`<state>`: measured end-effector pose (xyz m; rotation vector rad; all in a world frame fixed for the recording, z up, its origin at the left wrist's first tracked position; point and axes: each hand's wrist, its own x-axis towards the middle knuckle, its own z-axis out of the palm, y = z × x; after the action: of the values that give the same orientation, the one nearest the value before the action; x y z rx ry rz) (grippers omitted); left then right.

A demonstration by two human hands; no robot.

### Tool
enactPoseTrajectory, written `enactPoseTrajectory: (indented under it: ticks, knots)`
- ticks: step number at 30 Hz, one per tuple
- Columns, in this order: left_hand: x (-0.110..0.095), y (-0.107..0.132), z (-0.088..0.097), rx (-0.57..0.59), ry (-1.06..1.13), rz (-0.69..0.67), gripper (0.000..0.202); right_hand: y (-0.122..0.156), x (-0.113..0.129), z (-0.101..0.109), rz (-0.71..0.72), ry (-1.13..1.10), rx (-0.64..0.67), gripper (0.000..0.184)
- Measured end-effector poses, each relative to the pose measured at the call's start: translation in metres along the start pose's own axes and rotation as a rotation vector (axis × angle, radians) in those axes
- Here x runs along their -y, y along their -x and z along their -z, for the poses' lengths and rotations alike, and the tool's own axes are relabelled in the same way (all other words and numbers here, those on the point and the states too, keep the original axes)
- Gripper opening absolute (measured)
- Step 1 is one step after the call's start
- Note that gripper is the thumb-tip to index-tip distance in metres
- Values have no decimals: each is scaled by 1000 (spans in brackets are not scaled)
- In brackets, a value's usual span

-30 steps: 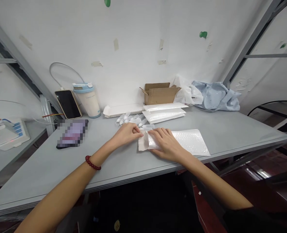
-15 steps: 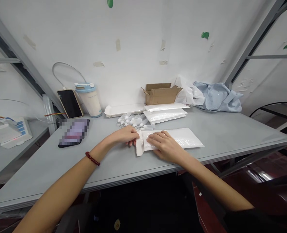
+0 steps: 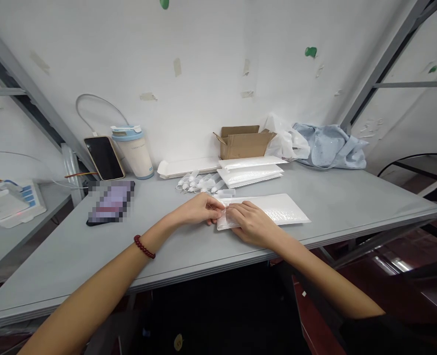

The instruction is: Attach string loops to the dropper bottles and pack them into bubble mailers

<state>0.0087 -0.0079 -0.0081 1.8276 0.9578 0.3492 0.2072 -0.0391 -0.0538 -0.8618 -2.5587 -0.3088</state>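
Note:
A white bubble mailer lies flat near the table's front edge, its flap end to the left. That flap is folded over onto the mailer, and my left hand pinches at the fold with thumb and fingers. My right hand grips the mailer just right of the fold, its fingers curled together on top and the thumb by the near edge. Behind my hands lies a pile of small clear-and-white items with loops, too small to make out. More white bubble mailers are stacked beyond.
An open cardboard box, a white plastic bag and light-blue cloth stand along the wall. Leftward are a cup, a phone on a cable and a blurred flat item. A power strip sits far left.
My left hand has moved right, folding the mailer's flap over from sticking out at the left onto the mailer. My right hand stays nearly in place on it.

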Motion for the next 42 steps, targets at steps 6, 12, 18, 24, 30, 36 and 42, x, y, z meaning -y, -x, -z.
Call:
enactPoseTrajectory:
  ticks: [6,12,18,24,30,36,42]
  knots:
    - [-1,2,-4,-91,-426,-188,20,2,0,-3,67,100,-68,25]
    - [-5,6,-6,-215,-594,-343,26,4,1,0,33,194,-221,30]
    - [-14,10,-7,-164,-509,-372,35,6,6,8,-232,188,-390,31]
    - [-4,-3,-34,-358,-513,-369,17,9,8,9,-425,222,-522,32]
    - [-14,-26,-54,-176,84,22,46,2,3,13,-517,234,-633,19]
    - [-27,-60,-66,-95,524,195,40,3,-13,3,-608,201,-433,25]
    - [-27,-75,-66,-54,561,294,38,2,-15,9,-813,276,46,16]
